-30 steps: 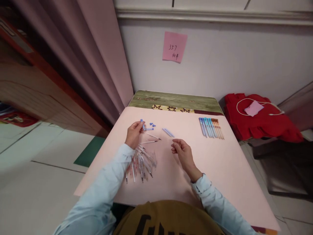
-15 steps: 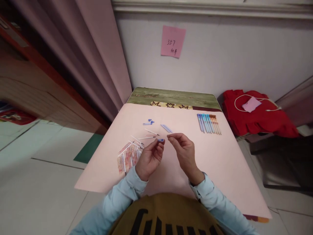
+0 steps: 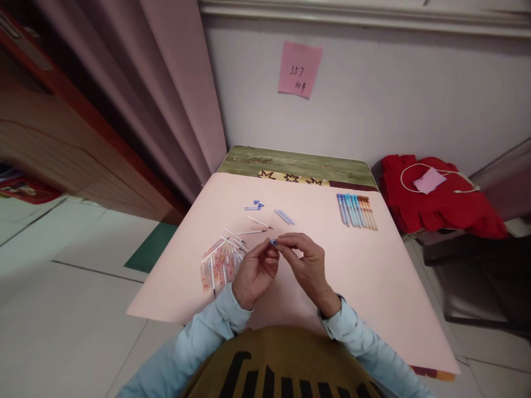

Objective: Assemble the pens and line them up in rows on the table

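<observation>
My left hand (image 3: 255, 273) is closed, thumb and fingertips pinching a small blue pen part (image 3: 272, 242) with its round end up and to the right. The fingertips of my right hand (image 3: 305, 260) are pinched together right against that end; anything between them is too small to make out. Just beyond the hands lie two pale blue pen barrels (image 3: 284, 216), side by side. To their left are small blue pen parts (image 3: 256, 205). Several white pen refills (image 3: 252, 232) with dark tips lie scattered left of my hands, some over printed clear plastic wrappers (image 3: 222, 265).
A neat row of blue, turquoise and brown pens (image 3: 357, 211) lies at the right back of the pink-covered table (image 3: 365, 287). Red cloth (image 3: 435, 204) with a white cable sits beyond the right edge. A wall (image 3: 357, 99) stands behind the table, a curtain (image 3: 186, 83) at left.
My right hand has moved left and slightly down, closing the gap, so its fingertips meet the blue pen part. My left hand still holds that part. The view has shifted slightly.
</observation>
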A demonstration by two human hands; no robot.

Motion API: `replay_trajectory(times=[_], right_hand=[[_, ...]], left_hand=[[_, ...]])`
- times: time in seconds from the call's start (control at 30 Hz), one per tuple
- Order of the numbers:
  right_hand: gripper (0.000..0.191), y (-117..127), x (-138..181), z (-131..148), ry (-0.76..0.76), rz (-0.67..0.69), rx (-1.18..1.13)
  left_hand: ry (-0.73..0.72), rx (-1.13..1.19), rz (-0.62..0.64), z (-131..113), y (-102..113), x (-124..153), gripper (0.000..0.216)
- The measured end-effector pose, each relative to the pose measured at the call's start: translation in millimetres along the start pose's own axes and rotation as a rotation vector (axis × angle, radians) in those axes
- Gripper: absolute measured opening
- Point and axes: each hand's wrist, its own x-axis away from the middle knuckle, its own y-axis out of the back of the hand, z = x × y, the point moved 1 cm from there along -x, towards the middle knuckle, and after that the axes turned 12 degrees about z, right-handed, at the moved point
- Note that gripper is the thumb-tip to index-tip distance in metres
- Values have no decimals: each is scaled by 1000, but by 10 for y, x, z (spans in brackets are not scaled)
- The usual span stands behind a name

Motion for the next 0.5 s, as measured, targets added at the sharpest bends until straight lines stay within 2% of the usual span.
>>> replay_trajectory(times=[0.17,0.37,0.5], right_hand=[[8,1,6,26,37,35,100],[11,-36,59,-6,43,148,355],[15,-63,59,-82,-43,152,257]], left_hand=[[-32,-4,-20,-2,5,-3,22],[-90,-31,-100,39,139,33,21],[-64,-13,-103,5,220,134,20]])
